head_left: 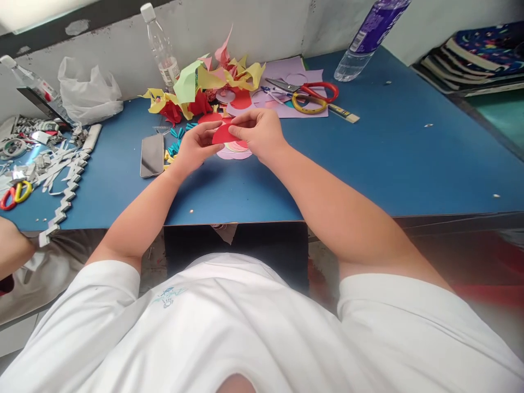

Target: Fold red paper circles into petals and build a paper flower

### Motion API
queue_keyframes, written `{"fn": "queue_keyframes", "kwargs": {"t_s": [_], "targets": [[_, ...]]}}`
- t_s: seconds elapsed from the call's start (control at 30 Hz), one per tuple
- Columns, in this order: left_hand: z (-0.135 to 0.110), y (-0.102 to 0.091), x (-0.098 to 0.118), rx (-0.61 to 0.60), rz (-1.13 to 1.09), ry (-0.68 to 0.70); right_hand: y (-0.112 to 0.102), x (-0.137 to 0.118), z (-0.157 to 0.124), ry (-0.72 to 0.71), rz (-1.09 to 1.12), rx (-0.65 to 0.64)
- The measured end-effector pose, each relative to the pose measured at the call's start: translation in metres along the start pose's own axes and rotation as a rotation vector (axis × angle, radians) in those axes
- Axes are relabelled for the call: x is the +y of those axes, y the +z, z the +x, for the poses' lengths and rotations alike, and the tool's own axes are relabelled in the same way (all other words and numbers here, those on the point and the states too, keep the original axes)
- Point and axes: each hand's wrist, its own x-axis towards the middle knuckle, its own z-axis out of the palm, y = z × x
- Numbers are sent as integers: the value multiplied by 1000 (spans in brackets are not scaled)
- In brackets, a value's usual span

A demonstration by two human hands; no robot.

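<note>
White shirt (229, 316), red paper (223, 135) between both hands (194, 146) (265, 134).

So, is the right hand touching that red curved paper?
Touching. The head view shows the right hand with its thumb on the red curved paper.

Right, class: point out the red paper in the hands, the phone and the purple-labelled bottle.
Red paper (223, 135), head view: its visible face.
Phone (152, 156), head view: its dark screen.
Purple-labelled bottle (373, 31), head view: its label.
</note>
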Motion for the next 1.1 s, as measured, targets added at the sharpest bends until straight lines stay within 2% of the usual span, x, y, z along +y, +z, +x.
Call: {"fn": "queue_keyframes", "kwargs": {"t_s": [0.23,0.53,0.8,0.97,1.1], "targets": [[0,-2,-1,-7,5,49,-1,7,4,-58,66,15],[-1,0,0,39,-6,82,-3,20,11,-28,106,25],[-4,7,4,71,-31,22,-6,23,9,-66,85,-20],[-3,3,-1,42,-36,58,-4,22,11,-17,132,-8],[2,-2,-9,33,-23,112,-4,22,10,-59,189,-21]]}}
